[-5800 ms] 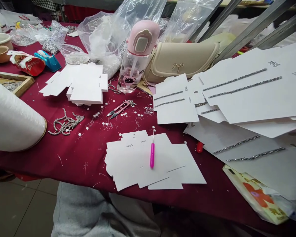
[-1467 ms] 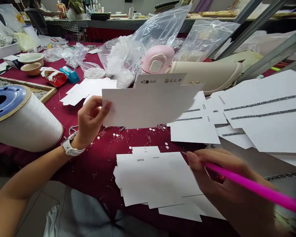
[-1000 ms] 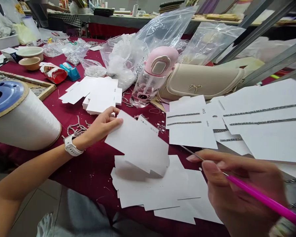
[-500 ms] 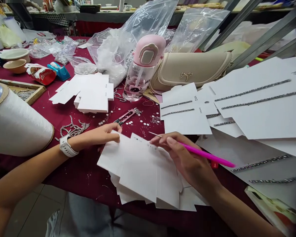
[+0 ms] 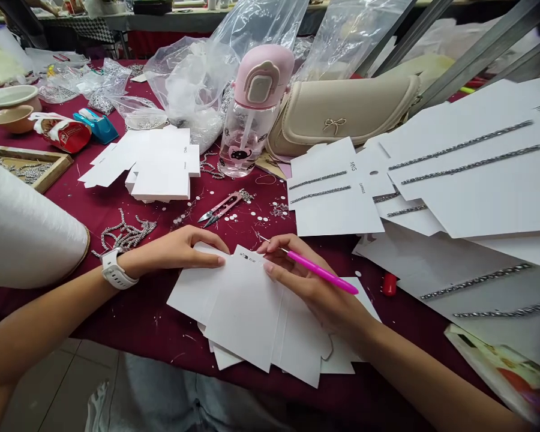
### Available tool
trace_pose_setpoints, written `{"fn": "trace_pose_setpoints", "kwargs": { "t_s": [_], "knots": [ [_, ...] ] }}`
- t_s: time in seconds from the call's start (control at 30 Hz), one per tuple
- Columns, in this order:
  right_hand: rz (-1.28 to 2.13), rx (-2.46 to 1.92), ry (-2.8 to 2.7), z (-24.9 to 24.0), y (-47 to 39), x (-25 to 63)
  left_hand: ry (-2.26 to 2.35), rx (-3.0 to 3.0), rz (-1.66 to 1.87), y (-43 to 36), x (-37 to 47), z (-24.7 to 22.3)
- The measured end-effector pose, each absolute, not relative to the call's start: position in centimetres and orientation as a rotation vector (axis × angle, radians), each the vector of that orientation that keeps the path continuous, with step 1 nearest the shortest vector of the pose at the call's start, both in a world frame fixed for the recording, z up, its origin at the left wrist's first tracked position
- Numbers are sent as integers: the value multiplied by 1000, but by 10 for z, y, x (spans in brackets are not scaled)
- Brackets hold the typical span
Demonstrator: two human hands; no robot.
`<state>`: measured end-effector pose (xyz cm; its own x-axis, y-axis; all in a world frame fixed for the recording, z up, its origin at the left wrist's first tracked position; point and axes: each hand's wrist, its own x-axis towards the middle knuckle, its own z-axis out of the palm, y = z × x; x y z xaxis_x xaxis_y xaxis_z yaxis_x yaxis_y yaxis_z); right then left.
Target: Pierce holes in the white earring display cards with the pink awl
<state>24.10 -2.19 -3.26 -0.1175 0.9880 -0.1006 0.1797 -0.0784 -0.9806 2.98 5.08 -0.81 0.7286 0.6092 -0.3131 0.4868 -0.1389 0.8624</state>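
White cards [image 5: 245, 312] lie fanned in an uneven stack at the table's front edge. My left hand [image 5: 184, 249], with a white watch on its wrist, grips the upper left of the cards between thumb and fingers. A magenta pen-like tool [image 5: 324, 273] with a thin metal tip is in my right hand [image 5: 306, 279], whose thumb also rests on the top card near its small dark print. Behind the hands lie pink-handled snips [image 5: 222, 209] with their blades apart, and a tangle of silvery chains [image 5: 128, 231] is beyond my left wrist.
A large white thread cone [image 5: 27, 228] stands at the left. Behind are a pink-lidded bottle [image 5: 252, 108], a beige bag [image 5: 342, 117] and another card stack [image 5: 159, 165]. Cards bearing dark chains [image 5: 333, 210] spread over the right. A red cap [image 5: 389, 284] lies beside them.
My left thumb and fingers have spread further across the cards. My right hand has shifted left, and the magenta tool now points more steeply down to the right. The view has shifted slightly.
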Motion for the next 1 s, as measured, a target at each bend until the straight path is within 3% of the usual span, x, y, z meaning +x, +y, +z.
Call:
{"fn": "trace_pose_setpoints", "kwargs": {
  "t_s": [0.53,1.0],
  "knots": [
    [1426,-1418,-1458,-25,-16,246,815,1823,181,43,34,-2],
    [1688,-1217,-1014,-22,-15,244,864,1692,174,44,36,-3]
  ]
}}
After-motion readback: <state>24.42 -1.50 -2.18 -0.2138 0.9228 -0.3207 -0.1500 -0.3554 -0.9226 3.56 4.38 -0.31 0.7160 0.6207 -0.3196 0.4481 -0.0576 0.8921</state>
